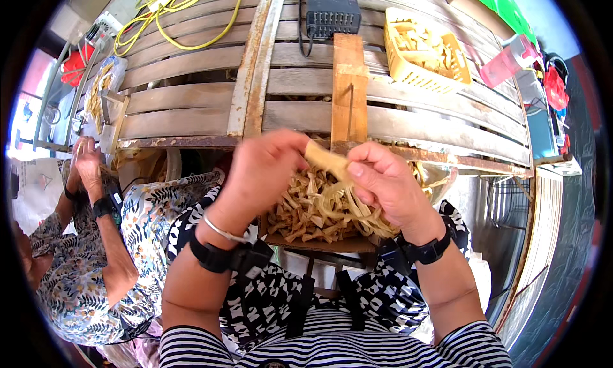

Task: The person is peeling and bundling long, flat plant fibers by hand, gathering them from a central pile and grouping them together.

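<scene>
Between both hands stretches a pale yellow, flat piece of what looks like dried plant material. My left hand, blurred by motion, pinches its left end. Its other end is gripped between thumb and fingers of my right hand. Thin pale strips hang below the right hand; whether they are joined to the piece cannot be made out. Beneath the hands, a cardboard box on my lap holds a heap of brown, flared dried stubs with strips lying over its right side.
Ahead stands a slatted wooden table with a rusty metal edge. On it are a wooden plank with an upright spike, a yellow plastic basket of pale pieces, a black power unit and a yellow cable. A co-worker's hands are at left.
</scene>
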`<state>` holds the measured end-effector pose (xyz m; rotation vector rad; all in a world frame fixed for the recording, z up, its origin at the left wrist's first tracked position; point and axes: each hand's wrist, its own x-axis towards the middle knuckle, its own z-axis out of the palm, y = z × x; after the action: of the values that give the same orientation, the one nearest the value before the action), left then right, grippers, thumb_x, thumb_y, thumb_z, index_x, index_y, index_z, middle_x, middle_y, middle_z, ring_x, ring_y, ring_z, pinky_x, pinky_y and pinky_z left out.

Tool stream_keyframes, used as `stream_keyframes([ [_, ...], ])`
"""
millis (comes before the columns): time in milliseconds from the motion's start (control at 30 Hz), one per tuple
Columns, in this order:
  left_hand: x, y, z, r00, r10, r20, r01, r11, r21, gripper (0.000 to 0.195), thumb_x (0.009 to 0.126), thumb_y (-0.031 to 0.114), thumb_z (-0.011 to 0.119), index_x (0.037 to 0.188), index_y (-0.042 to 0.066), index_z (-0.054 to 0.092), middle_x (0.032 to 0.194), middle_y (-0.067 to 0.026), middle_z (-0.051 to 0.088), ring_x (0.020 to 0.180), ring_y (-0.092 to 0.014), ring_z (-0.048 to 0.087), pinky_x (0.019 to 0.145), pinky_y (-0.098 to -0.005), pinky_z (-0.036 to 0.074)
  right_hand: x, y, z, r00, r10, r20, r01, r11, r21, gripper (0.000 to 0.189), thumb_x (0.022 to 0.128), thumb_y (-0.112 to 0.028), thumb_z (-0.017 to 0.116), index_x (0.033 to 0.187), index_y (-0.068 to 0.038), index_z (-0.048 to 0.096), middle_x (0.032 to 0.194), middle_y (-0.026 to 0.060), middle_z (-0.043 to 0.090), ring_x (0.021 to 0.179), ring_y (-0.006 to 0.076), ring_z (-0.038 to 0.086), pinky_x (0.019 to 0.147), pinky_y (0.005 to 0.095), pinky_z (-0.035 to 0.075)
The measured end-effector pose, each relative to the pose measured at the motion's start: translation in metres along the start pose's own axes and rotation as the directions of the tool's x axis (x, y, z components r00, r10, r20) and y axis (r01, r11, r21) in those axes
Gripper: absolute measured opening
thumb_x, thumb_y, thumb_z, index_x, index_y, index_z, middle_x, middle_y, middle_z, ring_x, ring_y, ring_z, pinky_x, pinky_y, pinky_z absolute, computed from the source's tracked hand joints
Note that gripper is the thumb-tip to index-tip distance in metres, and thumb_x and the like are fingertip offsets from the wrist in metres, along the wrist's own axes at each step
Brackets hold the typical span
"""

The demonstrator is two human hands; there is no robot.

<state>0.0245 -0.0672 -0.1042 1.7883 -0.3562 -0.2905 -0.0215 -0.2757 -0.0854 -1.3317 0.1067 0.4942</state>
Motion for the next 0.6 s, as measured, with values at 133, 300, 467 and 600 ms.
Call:
stream_keyframes([
  [133,0.003,0.010,0.005,0.940,-0.288,0.185,0.328,0.912,-0.246,0.021,0.089,0.010,0.048,0.098,-0.001,0.063,0.083,-0.0033,0.065,0.074,-0.010,0.061,0.062,-0.0218,0.047,0.003,0.020,0.006,0.884,-0.453,0.116,0.426,0.674,-0.604,0.008,0.084,-0.015,0.066,0.083,-0.007,0.063,0.064,0.0003,0.054,0.056,0.0134,0.055,0.050,0.0260,0.042],
  [300,-0.008,0.004,0.034,0.720,-0.476,0.504,0.653,0.711,-0.261,0.022,0.091,0.011,0.048,0.099,0.000,0.064,0.080,-0.0044,0.065,0.064,-0.009,0.057,0.055,-0.0212,0.046,0.000,0.015,0.006,0.644,-0.683,0.345,0.664,0.275,-0.696,0.015,0.077,-0.021,0.072,0.075,-0.010,0.062,0.058,0.0048,0.052,0.053,0.0227,0.055,0.048,0.0294,0.043],
  [467,-0.021,0.044,0.025,0.532,0.007,0.847,0.356,0.906,-0.231,0.027,0.081,0.023,0.072,0.100,0.005,0.069,0.089,-0.0028,0.068,0.082,-0.011,0.059,0.077,-0.0257,0.047,-0.004,0.008,0.002,0.666,-0.711,0.226,0.690,0.473,-0.548,0.021,0.079,-0.025,0.070,0.070,-0.009,0.061,0.056,0.0044,0.052,0.052,0.0227,0.055,0.045,0.0324,0.041],
  [600,-0.019,0.058,0.018,0.883,0.163,0.441,-0.179,0.984,-0.006,0.033,0.071,0.014,0.076,0.103,0.006,0.068,0.087,-0.0070,0.069,0.072,-0.017,0.065,0.065,-0.0242,0.051,0.000,0.007,0.001,0.951,-0.303,0.064,0.302,0.859,-0.413,0.028,0.087,-0.027,0.061,0.073,-0.002,0.061,0.058,0.0028,0.057,0.052,0.0138,0.055,0.046,0.0289,0.042],
])
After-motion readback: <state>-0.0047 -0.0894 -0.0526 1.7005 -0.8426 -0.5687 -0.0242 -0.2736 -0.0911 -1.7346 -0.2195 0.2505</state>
